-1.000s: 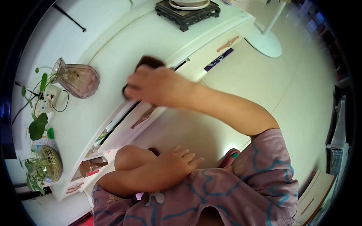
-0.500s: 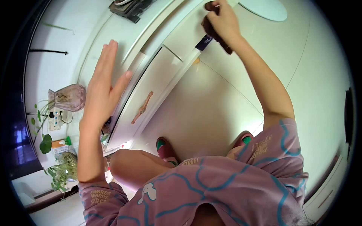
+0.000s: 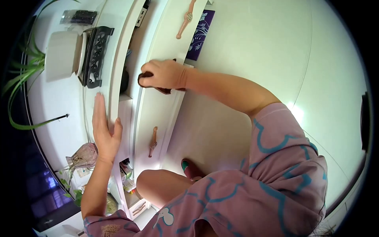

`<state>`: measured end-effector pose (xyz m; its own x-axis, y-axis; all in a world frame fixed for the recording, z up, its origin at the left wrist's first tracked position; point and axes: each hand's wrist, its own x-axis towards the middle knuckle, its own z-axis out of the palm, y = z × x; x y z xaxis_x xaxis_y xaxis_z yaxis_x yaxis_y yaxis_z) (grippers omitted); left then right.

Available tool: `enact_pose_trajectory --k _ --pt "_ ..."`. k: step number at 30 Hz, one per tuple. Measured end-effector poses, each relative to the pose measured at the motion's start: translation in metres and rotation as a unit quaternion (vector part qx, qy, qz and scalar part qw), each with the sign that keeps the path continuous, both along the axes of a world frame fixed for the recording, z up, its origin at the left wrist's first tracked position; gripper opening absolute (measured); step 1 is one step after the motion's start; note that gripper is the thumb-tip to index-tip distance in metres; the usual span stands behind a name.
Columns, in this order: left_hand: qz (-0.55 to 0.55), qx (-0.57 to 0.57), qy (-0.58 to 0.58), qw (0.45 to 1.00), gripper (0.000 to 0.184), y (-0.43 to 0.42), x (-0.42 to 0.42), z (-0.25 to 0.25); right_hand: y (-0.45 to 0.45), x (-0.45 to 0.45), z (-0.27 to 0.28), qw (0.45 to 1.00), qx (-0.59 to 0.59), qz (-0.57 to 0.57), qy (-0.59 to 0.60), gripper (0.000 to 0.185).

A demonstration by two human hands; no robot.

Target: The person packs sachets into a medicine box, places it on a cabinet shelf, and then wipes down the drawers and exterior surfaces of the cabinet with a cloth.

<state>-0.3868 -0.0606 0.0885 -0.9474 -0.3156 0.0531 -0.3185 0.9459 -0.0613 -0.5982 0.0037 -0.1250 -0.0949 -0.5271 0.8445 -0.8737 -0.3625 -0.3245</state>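
My right hand (image 3: 165, 74) is closed around a dark brown cloth (image 3: 162, 90), bunched up and partly hidden by my fingers. The cloth lies against the white drawer front (image 3: 167, 112), by its upper edge. My left hand (image 3: 106, 136) rests flat along the white cabinet top (image 3: 112, 51), fingers stretched out and thumb apart, holding nothing. Below the cloth on the drawer front is a bronze-coloured handle (image 3: 153, 142); a similar handle (image 3: 186, 19) sits on the farther drawer.
A white plant pot (image 3: 63, 55) stands by a dark carved stand (image 3: 98, 57) beyond my left hand. Nearer are a pinkish glass vase (image 3: 85, 155) and a dark screen (image 3: 51, 193). A purple patterned panel (image 3: 200, 35) borders the cabinet by the pale tiled floor (image 3: 252, 43).
The view has shifted along the cabinet. My right hand has come with the cloth from the far lower edge to the drawer front's upper edge. My left hand now lies farther along the top.
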Motion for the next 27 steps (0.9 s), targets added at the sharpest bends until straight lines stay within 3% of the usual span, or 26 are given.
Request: enact_pose_trajectory --k 1,3,4,5,6,7,8,10,12,13,14,17,18,19,20,21,22,23,25,26,27 --pt "0.007 -0.005 -0.003 1.000 0.076 0.001 -0.001 0.000 0.003 -0.012 0.003 0.990 0.035 0.038 -0.133 0.017" --pt "0.014 -0.011 -0.010 1.000 0.076 0.000 -0.001 0.000 0.010 -0.035 0.021 0.883 0.174 0.073 -0.431 0.031" --pt "0.022 -0.002 -0.008 1.000 0.076 -0.002 0.000 0.000 -0.009 -0.045 0.000 0.940 0.065 -0.043 -0.331 0.023" --pt "0.030 0.008 -0.005 1.000 0.077 -0.002 0.002 -0.001 -0.021 -0.062 -0.023 0.931 0.043 -0.092 -0.349 0.023" --pt "0.033 0.008 -0.013 0.999 0.077 -0.002 0.002 -0.001 -0.017 -0.080 -0.018 0.945 -0.057 -0.209 -0.246 0.026" --pt "0.035 0.009 -0.008 0.999 0.076 -0.001 0.002 0.000 -0.028 -0.099 -0.022 0.906 -0.088 -0.295 -0.290 0.025" --pt "0.037 0.009 -0.002 0.999 0.076 0.000 0.002 -0.001 -0.026 -0.120 -0.011 0.866 0.009 -0.271 -0.420 0.034" --pt "0.039 0.007 -0.005 0.999 0.076 -0.003 0.004 -0.002 -0.037 -0.135 -0.005 0.801 -0.181 -0.347 -0.453 0.024" --pt "0.038 0.004 -0.004 0.999 0.076 -0.003 0.003 -0.002 -0.040 -0.118 -0.004 0.837 -0.175 -0.359 -0.374 0.026" --pt "0.039 0.000 -0.003 0.999 0.076 -0.002 0.001 -0.002 -0.042 -0.098 -0.013 0.844 -0.183 -0.372 -0.340 0.040" --pt "0.040 -0.004 -0.001 0.999 0.077 -0.001 0.001 -0.003 -0.044 -0.088 -0.028 0.877 -0.243 -0.304 -0.283 0.042" --pt "0.039 -0.012 -0.011 0.999 0.077 -0.001 0.002 -0.003 -0.018 -0.008 -0.052 0.940 -0.127 -0.164 -0.272 0.021" --pt "0.035 -0.011 -0.012 0.999 0.077 -0.002 0.001 -0.003 0.001 0.008 -0.046 0.878 0.024 0.065 -0.474 0.019" --pt "0.043 -0.006 -0.013 0.999 0.077 -0.002 0.001 -0.003 0.017 0.017 -0.048 0.852 0.077 0.196 -0.479 0.021" --pt "0.051 -0.002 -0.013 0.999 0.076 -0.001 0.002 -0.002 0.014 0.020 -0.061 0.853 0.075 0.195 -0.478 0.021" --pt "0.049 -0.003 -0.013 0.999 0.076 -0.001 0.002 -0.002 0.007 0.027 -0.078 0.954 -0.016 0.085 -0.288 0.020" --pt "0.050 0.002 -0.011 0.999 0.076 -0.001 0.002 -0.002 0.005 0.027 -0.084 0.991 -0.104 -0.032 -0.080 0.021" --pt "0.051 0.008 -0.010 0.999 0.075 -0.001 0.002 -0.002 0.003 0.021 -0.091 0.991 -0.104 -0.033 -0.081 0.021" --pt "0.044 0.000 -0.014 0.999 0.075 -0.003 0.005 -0.002 0.003 0.002 -0.096 0.991 0.070 0.055 -0.096 0.025" --pt "0.039 -0.009 -0.015 0.999 0.074 -0.004 0.006 -0.002 0.001 -0.005 -0.104 0.991 0.071 0.055 -0.098 0.025" --pt "0.041 -0.009 -0.016 0.999 0.074 -0.004 0.005 -0.003 -0.002 -0.012 -0.111 0.992 0.002 -0.010 -0.128 0.028"
